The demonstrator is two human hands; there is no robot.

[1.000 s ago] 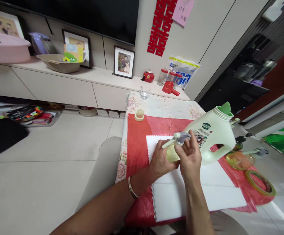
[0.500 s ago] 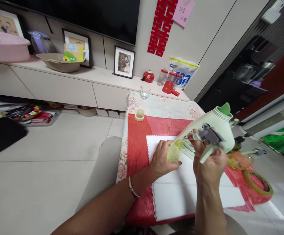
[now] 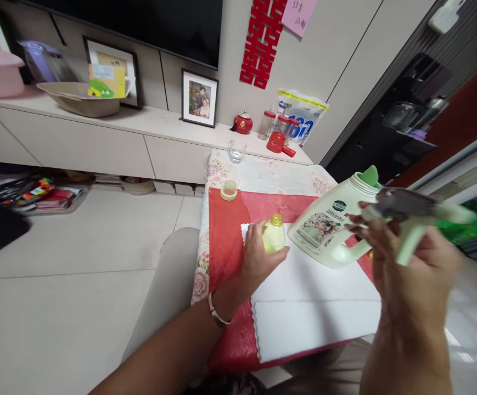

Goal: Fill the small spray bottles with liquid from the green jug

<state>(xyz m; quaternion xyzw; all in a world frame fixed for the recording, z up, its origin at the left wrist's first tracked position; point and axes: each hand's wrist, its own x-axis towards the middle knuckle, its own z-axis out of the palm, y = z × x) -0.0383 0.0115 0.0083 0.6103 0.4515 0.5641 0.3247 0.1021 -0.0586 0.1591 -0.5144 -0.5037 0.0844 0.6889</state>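
My left hand [image 3: 256,257] is closed round a small pale-yellow bottle [image 3: 273,236], standing it upright on the white cloth [image 3: 312,307] with its neck uncovered. Off to the right and raised above the table, my right hand [image 3: 411,263] grips a grey and pale-green trigger spray head [image 3: 403,211], its thin tube pointing left toward the bottle. Between the two hands a large pale-green detergent jug [image 3: 332,219] with a green spout lies tilted on the red tablecloth [image 3: 225,241].
A small round cap [image 3: 229,190] and a clear glass [image 3: 236,151] sit further back on the table. Behind runs a low cabinet [image 3: 98,140] with framed photos, a red teapot [image 3: 242,123], jars and a bag. Tiled floor lies to the left.
My right hand pulled the spray head off the small bottle and carried it right and up. My left hand kept hold of the bottle, which now stands upright.
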